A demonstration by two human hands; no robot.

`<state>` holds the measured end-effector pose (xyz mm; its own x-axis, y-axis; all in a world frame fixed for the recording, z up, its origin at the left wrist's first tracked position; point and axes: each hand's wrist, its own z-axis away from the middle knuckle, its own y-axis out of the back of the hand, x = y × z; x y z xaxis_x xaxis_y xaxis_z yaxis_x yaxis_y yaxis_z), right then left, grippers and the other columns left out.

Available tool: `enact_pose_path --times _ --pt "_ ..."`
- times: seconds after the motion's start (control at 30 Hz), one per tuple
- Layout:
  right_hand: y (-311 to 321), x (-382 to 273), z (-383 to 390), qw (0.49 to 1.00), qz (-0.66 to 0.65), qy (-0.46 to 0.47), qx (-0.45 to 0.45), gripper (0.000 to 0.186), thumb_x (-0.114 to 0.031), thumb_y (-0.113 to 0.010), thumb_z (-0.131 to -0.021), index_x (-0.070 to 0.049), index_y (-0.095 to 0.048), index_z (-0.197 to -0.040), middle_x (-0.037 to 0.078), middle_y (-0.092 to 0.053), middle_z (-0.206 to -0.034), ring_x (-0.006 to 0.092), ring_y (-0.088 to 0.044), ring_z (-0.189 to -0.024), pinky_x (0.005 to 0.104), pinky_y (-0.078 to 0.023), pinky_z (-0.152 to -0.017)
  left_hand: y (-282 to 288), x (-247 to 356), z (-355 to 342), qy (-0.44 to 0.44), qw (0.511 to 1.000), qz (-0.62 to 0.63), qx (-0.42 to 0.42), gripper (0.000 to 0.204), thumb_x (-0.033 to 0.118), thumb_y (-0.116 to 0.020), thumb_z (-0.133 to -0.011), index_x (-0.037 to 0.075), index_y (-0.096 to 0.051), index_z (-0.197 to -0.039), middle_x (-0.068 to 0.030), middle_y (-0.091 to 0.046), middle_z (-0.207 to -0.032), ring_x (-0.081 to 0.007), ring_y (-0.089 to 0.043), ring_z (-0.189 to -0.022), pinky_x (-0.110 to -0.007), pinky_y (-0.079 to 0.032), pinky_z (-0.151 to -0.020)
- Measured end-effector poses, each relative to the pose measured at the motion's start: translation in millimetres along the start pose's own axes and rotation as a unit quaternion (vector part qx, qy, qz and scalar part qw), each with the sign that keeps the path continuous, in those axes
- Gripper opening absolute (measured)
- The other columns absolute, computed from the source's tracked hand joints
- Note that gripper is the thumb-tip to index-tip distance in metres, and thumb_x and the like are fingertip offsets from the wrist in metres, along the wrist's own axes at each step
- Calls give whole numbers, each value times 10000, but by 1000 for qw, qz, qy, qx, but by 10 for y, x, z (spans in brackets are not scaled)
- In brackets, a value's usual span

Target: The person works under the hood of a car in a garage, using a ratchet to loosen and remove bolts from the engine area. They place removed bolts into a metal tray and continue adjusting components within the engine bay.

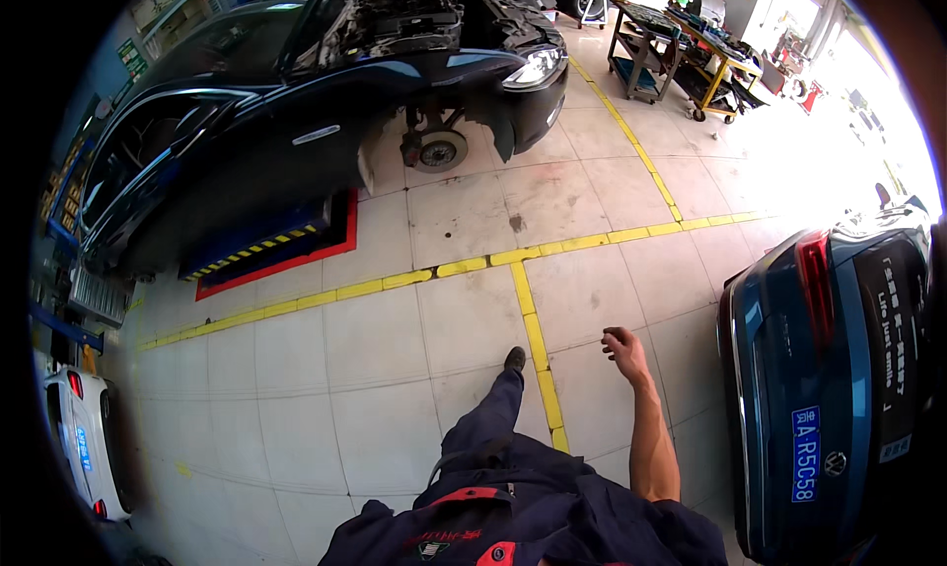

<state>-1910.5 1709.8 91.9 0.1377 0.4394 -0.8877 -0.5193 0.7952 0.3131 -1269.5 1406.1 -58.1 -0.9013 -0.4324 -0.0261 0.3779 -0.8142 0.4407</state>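
My right hand [623,353] swings out over the tiled floor, to the right of a yellow floor line. Its fingers are loosely bent and somewhat apart, with nothing visible in them. My left hand is out of view. One foot in a dark shoe [515,360] is stretched forward beside the yellow line [538,354]. Ahead on the left, a black car [247,122] is raised above the floor with its hood up. Its front wheel is off, so the brake disc [439,152] shows.
A dark blue car [774,388] stands close on my right, its rear toward me. Under the black car is a blue lift platform [261,240] with a striped edge. Tool carts [641,48] stand at the far right. A white car [94,438] is at the left edge.
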Motion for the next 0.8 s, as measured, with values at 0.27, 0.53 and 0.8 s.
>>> enact_pose_path --times 0.27,0.53,0.8 --pt "1028 1119 -802 916 -134 -354 135 357 -260 -553 -923 2 -585 -1163 127 -670 -988 218 -651 -826 335 -523 -677 -738 5866 1339 -444 895 -30 -24 323 269 -621 -864 -4 -655 -1034 -95 -704 -867 -161 -664 -710 -303 -528 -671" --pt "1370 1384 -2307 778 -219 -572 138 348 -231 -554 -906 12 -581 -1154 144 -665 -991 238 -654 -821 350 -526 -653 -798 9809 2685 -638 753 -98 128 304 260 -617 -887 7 -645 -1052 -144 -701 -898 -251 -684 -821 -352 -527 -745" --pt "3026 228 -5973 889 -194 -372 180 341 -202 -554 -888 21 -576 -1145 161 -659 -994 258 -658 -815 365 -529 -630 -1989 11694 3277 -616 786 -41 4 269 253 -617 -896 15 -659 -1014 -125 -706 -854 -236 -688 -805 -331 -530 -735"
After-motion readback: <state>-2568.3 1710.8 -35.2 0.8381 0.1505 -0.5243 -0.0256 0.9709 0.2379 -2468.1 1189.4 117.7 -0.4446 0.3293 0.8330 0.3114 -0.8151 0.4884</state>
